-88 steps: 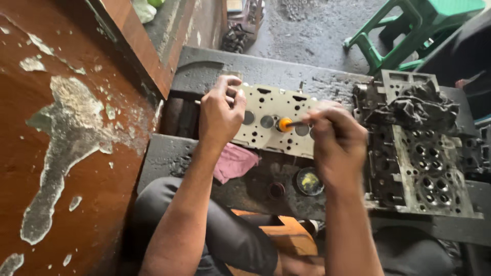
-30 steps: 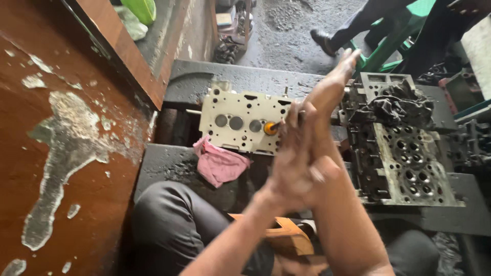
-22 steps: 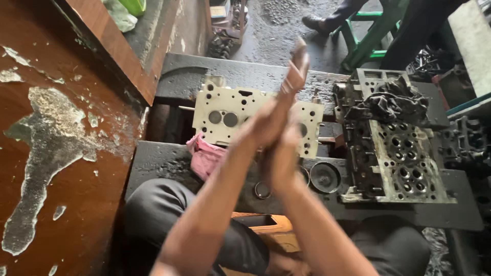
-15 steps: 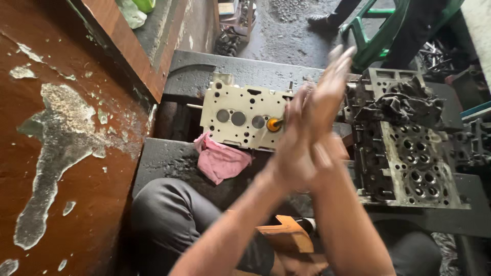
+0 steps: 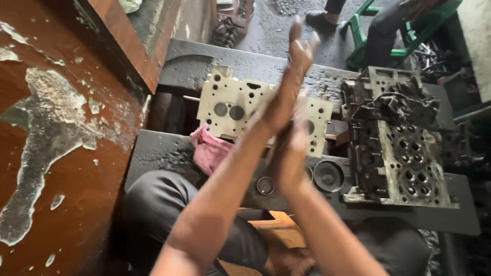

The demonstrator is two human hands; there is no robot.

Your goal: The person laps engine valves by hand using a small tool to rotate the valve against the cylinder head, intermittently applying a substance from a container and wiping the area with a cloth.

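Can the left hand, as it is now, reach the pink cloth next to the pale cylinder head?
Probably yes. The left hand is pressed palm to palm against the right hand above the pale cylinder head. The pink cloth lies uncovered just below the left forearm, nothing between.

Both palms meet above the cylinder head (image 5: 230, 105), left hand (image 5: 289, 84) higher, right hand (image 5: 289, 156) nearer the body. A cloth (image 5: 209, 148) lies at that head's near edge. Right of it sits a 2nd engine block (image 5: 404, 148); a ring (image 5: 265, 185) and round cap (image 5: 328, 175) lie between, nearer the knees.
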